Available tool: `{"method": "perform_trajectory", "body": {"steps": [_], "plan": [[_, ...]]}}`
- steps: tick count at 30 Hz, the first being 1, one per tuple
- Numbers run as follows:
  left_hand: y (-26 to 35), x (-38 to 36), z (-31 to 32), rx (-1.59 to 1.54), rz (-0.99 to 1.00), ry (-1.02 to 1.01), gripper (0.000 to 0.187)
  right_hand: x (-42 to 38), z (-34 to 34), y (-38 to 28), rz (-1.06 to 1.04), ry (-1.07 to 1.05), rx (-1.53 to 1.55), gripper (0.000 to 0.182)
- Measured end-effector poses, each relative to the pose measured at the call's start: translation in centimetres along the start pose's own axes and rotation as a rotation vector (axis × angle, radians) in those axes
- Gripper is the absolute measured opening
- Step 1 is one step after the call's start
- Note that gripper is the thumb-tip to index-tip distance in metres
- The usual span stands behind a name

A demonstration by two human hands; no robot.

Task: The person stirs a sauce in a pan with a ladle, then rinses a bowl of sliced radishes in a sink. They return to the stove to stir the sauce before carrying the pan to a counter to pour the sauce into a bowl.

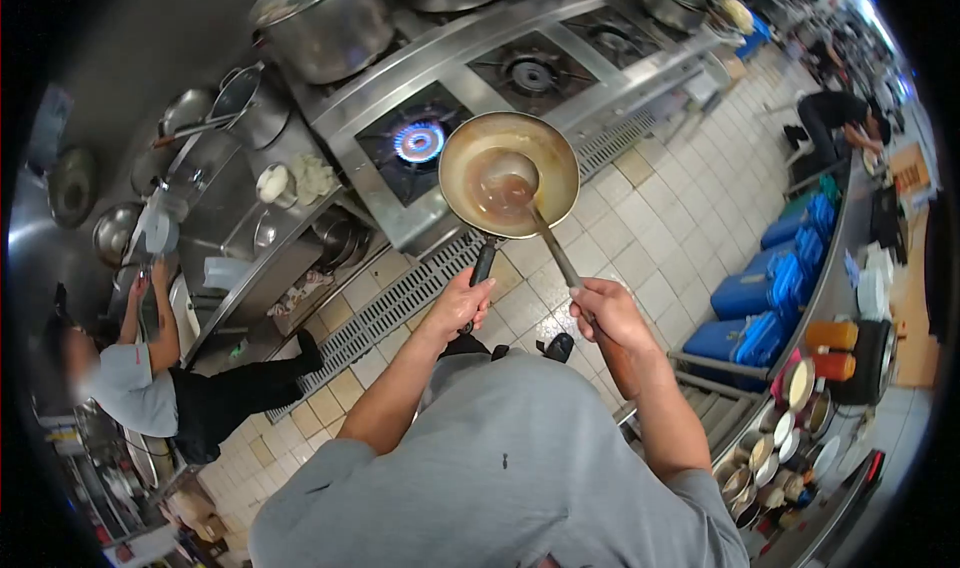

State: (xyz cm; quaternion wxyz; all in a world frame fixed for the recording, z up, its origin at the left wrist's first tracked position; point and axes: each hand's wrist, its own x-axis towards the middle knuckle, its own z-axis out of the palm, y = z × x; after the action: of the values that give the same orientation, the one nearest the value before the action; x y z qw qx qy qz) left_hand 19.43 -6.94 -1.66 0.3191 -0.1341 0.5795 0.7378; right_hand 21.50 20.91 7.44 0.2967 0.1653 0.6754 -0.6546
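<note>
My left hand [462, 306] is closed round the black handle of a frying pan [460, 158], which I hold up level in front of me, off the stove. Brownish liquid [490, 203] lies in the pan. In my right hand [607, 313] is the long handle of a metal ladle [514, 176], whose bowl rests in the liquid. Just left of the pan, a lit burner [419, 143] shows a blue flame with nothing on it.
Large pots [325, 28] stand behind the stove [410, 230]. At the left a person [140, 378] works by a counter. Blue bins [745, 288] and a counter with bowls [785, 428] are on the right. Another person [835, 128] bends over farther back.
</note>
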Motion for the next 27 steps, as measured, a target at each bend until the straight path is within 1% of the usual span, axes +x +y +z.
{"method": "perform_trajectory", "body": {"steps": [2,3,4,6,7,8,10,12,14,15,16,18,19,20,22,23,24,26,27], "plan": [[1.3,0.9,-3.7,0.094,0.012,0.023,0.019,4.7,3.8,-0.7,-0.036,-0.057,0.254,0.017],[1.8,1.4,-5.5,0.088,0.029,0.022,0.019,6.9,5.8,-1.5,-0.096,-0.039,0.165,0.016],[2.4,1.9,-7.3,0.074,0.031,0.031,0.019,8.0,7.3,-2.0,-0.091,-0.048,0.152,0.016],[4.0,2.9,-10.5,0.072,0.02,0.025,0.017,9.8,10.3,-3.5,-0.19,0.127,-0.366,0.015],[4.8,3.2,-11.7,0.055,0.019,0.035,0.017,10.0,11.8,-4.7,-0.139,0.115,-0.302,0.016],[5.3,3.7,-13.0,0.049,0.017,0.037,0.017,10.9,12.7,-5.4,-0.135,0.112,-0.307,0.016],[6.1,5.2,-15.4,0.11,0.006,0.084,0.018,13.3,13.7,-6.7,-0.03,-0.035,0.065,0.018],[6.8,6.4,-17.3,0.096,0.007,0.082,0.02,17.7,15.2,-5.0,-0.051,-0.043,0.055,0.02],[7.5,7.4,-18.7,0.064,0.017,0.047,0.02,20.6,17.5,-3.4,-0.456,0.236,-0.462,0.019],[7.8,8.0,-19.1,0.057,0.026,0.046,0.02,20.3,18.5,-3.9,-0.678,0.362,-0.681,0.018],[8.0,8.6,-19.3,0.023,0.015,0.037,0.019,19.7,19.3,-5.8,-0.684,0.359,-0.69,0.018],[7.6,9.5,-19.2,-0.022,-0.007,0.026,0.019,18.1,20.1,-8.6,-0.058,0.122,-0.157,0.016],[7.5,10.1,-19.1,-0.054,-0.007,0.034,0.018,19.3,19.1,-8.7,-0.014,0.029,0.017,0.018],[7.3,10.6,-18.8,-0.083,-0.005,0.042,0.017,20.0,19.0,-9.0,-0.01,0.031,0.012,0.018],[7.2,11.3,-18.2,-0.106,-0.012,0.055,0.018,21.1,19.1,-9.8,-0.124,0.091,-0.131,0.017],[7.0,11.4,-18.1,-0.124,-0.024,0.069,0.018,21.2,19.3,-9.6,-0.206,0.156,-0.3,0.017],[7.1,11.4,-18.2,-0.121,-0.02,0.073,0.018,21.7,19.1,-8.6,-0.212,0.152,-0.297,0.017],[7.2,11.5,-18.0,-0.159,-0.023,0.055,0.019,22.7,18.0,-6.1,-0.311,0.206,-0.471,0.018],[7.0,11.7,-17.9,-0.137,0.007,0.076,0.019,19.7,19.2,-9.8,-0.082,0.14,-0.28,0.019]]}}
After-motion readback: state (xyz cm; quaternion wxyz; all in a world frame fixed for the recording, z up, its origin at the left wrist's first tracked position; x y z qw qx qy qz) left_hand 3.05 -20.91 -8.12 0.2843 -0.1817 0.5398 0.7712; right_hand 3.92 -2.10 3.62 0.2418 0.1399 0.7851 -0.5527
